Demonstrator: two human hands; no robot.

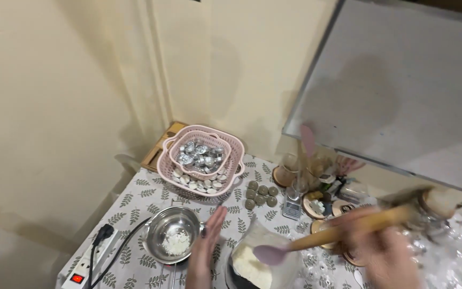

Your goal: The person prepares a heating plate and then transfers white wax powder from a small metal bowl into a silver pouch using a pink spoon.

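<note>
My right hand (386, 249) is blurred by motion and grips the wooden handle of a pink silicone spatula (274, 252). The spatula's head rests over a clear container of white flakes (252, 262) at the table's near edge. My left hand (205, 249) is flat and upright, fingers together, between that container and a small steel pot (172, 233). The pot holds a little heap of the same white flakes. The left hand holds nothing.
Two nested pink baskets (201, 160) hold silver cups and white discs. Several round green pieces (260, 194) lie beside a small scale (292, 206). A power strip (89, 262) lies at the left edge. Jars and wooden coasters crowd the right (322, 203).
</note>
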